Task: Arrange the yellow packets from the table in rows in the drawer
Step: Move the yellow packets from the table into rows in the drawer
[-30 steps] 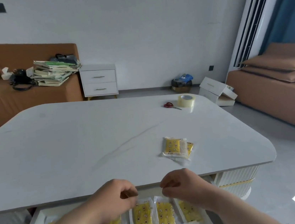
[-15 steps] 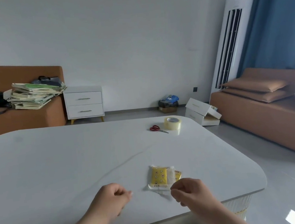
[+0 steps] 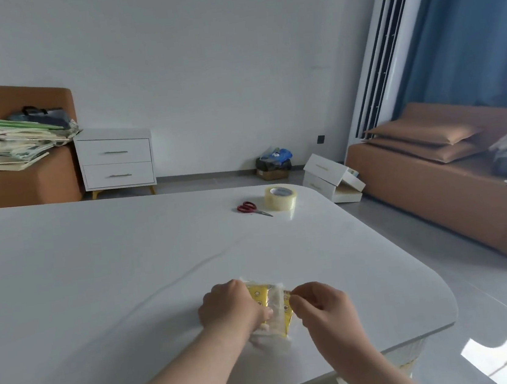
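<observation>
Table (image 3: 96,275): white, rounded corners. Left hand (image 3: 231,309) curled over the left side of the packets (image 3: 275,304), fingers gripping them. Right hand (image 3: 320,308) pinches their right edge. Packets: seemingly two, overlapped, flat on the table near its front right edge, between the hands. Long axis runs away from the person, near end skewed slightly right. Tape (image 3: 280,197) and scissors (image 3: 249,208) lie far off, side by side.
</observation>
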`<state>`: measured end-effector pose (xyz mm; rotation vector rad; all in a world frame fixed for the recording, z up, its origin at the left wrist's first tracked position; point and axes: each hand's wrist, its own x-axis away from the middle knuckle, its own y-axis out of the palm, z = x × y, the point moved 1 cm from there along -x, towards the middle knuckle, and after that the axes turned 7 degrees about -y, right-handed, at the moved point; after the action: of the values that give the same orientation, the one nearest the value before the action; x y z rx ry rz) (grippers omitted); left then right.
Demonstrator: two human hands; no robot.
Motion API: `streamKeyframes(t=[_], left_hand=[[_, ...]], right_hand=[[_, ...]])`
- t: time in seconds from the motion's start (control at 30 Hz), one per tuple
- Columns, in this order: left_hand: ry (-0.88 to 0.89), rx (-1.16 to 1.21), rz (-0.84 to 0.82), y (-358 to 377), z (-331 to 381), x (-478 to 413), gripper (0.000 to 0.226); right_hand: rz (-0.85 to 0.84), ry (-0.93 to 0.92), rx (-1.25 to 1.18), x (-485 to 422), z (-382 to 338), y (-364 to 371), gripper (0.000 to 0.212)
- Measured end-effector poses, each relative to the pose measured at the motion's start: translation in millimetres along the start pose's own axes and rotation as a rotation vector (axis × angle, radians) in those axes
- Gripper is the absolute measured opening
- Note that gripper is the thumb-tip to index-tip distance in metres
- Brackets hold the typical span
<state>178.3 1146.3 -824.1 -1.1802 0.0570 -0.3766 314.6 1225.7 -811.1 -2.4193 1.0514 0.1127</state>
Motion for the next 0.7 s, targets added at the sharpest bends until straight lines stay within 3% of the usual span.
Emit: streamKeyframes(t=[0.23,0.5,0.7], left_hand=[[-0.027,-0.059,-0.136,-0.7,5.1,-8.7,0.065],[-0.073,-0.041,-0.302,3.9,28.3,-2.7,0.090],[-0.010,-0.086,-0.289,2.0,26.2,-2.9,0.061]], right_hand=[[0.090,0.058,0.004,-0.3,5.8,-4.9,0.014],[0.113,0.069,-0.002,3.0,8.3,-10.1,0.016],[0.038,-0.017,0.116,9.4,14.6,-10.6,0.021]])
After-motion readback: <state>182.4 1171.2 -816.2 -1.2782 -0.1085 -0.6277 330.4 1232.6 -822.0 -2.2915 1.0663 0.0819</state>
